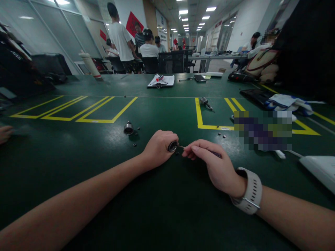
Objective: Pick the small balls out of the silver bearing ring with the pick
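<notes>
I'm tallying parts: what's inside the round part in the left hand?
The round part shows a dark hollow at its open end; deeper is too dark; the left hand covers the rest.

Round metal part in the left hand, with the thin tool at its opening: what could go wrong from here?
The thin tool in the right hand points toward the left hand, so a slip could jab that hand. The round metal part is steadied by the left hand's grip, so it might twist if pushed hard. A small dark piece lies loose on the table close to both hands and could get knocked away.
</notes>
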`<state>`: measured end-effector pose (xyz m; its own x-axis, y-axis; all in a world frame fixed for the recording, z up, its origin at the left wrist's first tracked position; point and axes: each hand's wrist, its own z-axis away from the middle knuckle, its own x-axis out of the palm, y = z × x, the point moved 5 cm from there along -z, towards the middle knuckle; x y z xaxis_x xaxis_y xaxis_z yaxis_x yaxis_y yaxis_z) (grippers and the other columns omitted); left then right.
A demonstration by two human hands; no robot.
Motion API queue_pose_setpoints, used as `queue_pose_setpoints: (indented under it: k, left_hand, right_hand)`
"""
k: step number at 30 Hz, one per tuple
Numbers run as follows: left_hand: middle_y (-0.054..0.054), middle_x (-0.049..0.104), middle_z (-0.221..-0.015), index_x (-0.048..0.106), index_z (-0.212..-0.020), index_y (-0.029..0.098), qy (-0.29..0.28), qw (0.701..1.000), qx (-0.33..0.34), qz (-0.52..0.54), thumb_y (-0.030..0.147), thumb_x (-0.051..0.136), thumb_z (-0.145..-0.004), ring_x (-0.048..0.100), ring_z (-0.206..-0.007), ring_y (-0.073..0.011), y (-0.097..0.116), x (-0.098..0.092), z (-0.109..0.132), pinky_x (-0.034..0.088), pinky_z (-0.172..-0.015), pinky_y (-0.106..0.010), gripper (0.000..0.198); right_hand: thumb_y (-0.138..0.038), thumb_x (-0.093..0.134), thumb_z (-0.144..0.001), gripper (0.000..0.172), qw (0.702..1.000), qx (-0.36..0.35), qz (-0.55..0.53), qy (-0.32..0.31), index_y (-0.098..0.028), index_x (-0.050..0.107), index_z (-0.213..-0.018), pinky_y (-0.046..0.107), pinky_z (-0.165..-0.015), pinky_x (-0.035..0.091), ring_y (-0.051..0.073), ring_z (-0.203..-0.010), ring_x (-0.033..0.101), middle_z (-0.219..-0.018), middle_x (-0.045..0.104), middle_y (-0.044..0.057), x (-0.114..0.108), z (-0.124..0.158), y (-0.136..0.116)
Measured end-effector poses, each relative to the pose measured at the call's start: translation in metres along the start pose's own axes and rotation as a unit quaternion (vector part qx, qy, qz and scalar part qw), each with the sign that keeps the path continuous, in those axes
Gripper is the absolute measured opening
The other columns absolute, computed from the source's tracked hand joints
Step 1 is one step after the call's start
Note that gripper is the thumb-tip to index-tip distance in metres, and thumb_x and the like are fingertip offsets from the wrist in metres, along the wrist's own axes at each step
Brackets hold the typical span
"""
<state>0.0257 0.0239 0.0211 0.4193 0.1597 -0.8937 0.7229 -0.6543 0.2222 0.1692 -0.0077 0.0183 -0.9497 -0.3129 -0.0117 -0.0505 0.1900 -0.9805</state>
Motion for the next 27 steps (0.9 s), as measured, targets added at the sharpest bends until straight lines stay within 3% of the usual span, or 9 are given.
queue_pose_setpoints:
  k: [4, 8, 12, 16, 19, 27]
  left_hand:
    - [0.002, 0.054, -0.064, 0.051, -0.067, 0.017, 0.021, 0.999, 0.005, 0.046, 0.017, 0.054, -0.077, 0.049, -0.060, -0.0115, 0.001, -0.005, 0.003, 0.036, -0.061, -0.026, 0.010]
    - [0.002, 0.053, -0.062, 0.049, -0.065, 0.017, 0.024, 0.996, 0.013, 0.086, 0.018, 0.055, -0.076, 0.047, -0.058, -0.0106, 0.002, -0.007, 0.003, 0.035, -0.057, -0.025, 0.012]
    - [0.002, 0.052, -0.062, 0.049, -0.065, 0.017, 0.027, 0.996, -0.007, 0.086, 0.019, 0.054, -0.077, 0.047, -0.057, -0.0105, 0.000, -0.004, 0.001, 0.036, -0.057, -0.024, 0.013]
    - [0.002, 0.053, -0.062, 0.051, -0.066, 0.017, 0.023, 0.999, -0.008, 0.046, 0.018, 0.055, -0.078, 0.049, -0.059, -0.0114, -0.002, 0.000, -0.002, 0.036, -0.060, -0.026, 0.012]
    - [0.002, 0.053, -0.062, 0.051, -0.066, 0.017, 0.018, 0.999, -0.002, 0.027, 0.018, 0.055, -0.078, 0.048, -0.059, -0.0118, -0.002, 0.000, -0.002, 0.036, -0.063, -0.027, 0.012]
    - [0.002, 0.053, -0.063, 0.050, -0.066, 0.017, 0.020, 0.996, 0.013, 0.082, 0.017, 0.055, -0.076, 0.047, -0.059, -0.0110, 0.002, -0.006, 0.003, 0.036, -0.060, -0.025, 0.011]
  right_hand:
    - [-0.023, 0.051, -0.083, 0.021, 0.991, 0.060, -0.123, 0.000, -0.017, 0.069, -0.077, 0.030, -0.065, 0.043, 0.017, -0.073, 0.059, -0.078, 0.068, 0.005, 0.001, -0.002, 0.008]
    - [-0.023, 0.050, -0.082, 0.021, 0.983, 0.088, -0.163, 0.002, -0.016, 0.069, -0.075, 0.029, -0.064, 0.042, 0.016, -0.071, 0.058, -0.077, 0.068, 0.006, 0.003, -0.001, 0.009]
    - [-0.024, 0.049, -0.084, 0.021, 0.992, 0.052, -0.117, 0.006, -0.018, 0.069, -0.079, 0.030, -0.066, 0.043, 0.017, -0.075, 0.058, -0.080, 0.068, 0.005, 0.000, 0.000, 0.005]
    - [-0.022, 0.050, -0.086, 0.021, 1.000, -0.014, 0.016, 0.011, -0.019, 0.070, -0.081, 0.031, -0.068, 0.043, 0.017, -0.075, 0.058, -0.079, 0.067, 0.004, -0.002, 0.003, -0.004]
    - [-0.021, 0.050, -0.086, 0.021, 0.999, -0.023, 0.048, 0.002, -0.020, 0.070, -0.080, 0.032, -0.068, 0.043, 0.017, -0.075, 0.059, -0.077, 0.066, 0.003, -0.001, 0.003, -0.005]
    - [-0.021, 0.050, -0.081, 0.022, 0.984, 0.083, -0.157, 0.008, -0.017, 0.070, -0.073, 0.031, -0.064, 0.042, 0.017, -0.070, 0.058, -0.075, 0.068, 0.005, 0.002, -0.002, 0.008]
